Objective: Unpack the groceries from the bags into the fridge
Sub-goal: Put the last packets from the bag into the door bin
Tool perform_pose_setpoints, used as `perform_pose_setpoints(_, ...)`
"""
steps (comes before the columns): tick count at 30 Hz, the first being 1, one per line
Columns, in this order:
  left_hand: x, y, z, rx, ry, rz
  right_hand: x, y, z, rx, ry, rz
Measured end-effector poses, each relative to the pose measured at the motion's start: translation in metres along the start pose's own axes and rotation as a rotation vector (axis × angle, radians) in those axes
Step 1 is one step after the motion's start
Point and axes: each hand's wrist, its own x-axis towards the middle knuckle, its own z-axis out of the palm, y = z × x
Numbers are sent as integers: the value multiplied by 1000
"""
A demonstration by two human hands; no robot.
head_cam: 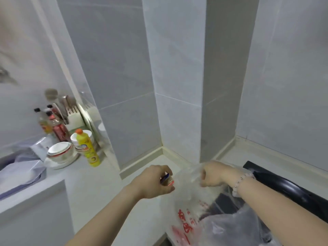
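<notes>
Bag (pixel 188 222): thin clear plastic w/ red print, slumped on counter (pixel 99 183), partly over black hob (pixel 284 185). Soft, slippery, no shape of its own; best taken by the rim.
R hand (pixel 212 174): fingers curled, pinching bag rim, keeping mouth up.
L hand (pixel 154 181): fingers wrapped round small pack (pixel 167 180), red/blue, just beside bag mouth.
Pack: prob. light, one-hand grip enough; stiff or soft, can't tell.
Far L: yellow bottle (pixel 87 148), bowls (pixel 60 151).
Fridge: not in view.
</notes>
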Motion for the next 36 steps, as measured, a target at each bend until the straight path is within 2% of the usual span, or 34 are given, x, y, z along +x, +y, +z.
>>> perform_pose_setpoints(5,-50,-28,-37,80,283,-222,-6,-70,-27,-102,305,-255)
perform_pose_setpoints(10,-140,-33,-58,180,555,-485,-23,-143,-47,-147,536,-531)
perform_pose_setpoints(13,-203,-24,-65,273,605,-631,-46,-189,-44,-96,616,-714)
perform_pose_setpoints(19,-352,26,-75,357,680,-948,-132,-298,-15,-108,619,-1095)
perform_pose_setpoints(26,-553,119,-84,443,706,-1305,-304,-420,31,-57,573,-1606)
perform_pose_setpoints(32,-706,235,-74,529,846,-1619,-474,-480,90,7,512,-1972)
perform_pose_setpoints(36,-788,310,-60,606,868,-1812,-577,-497,127,20,483,-2178)
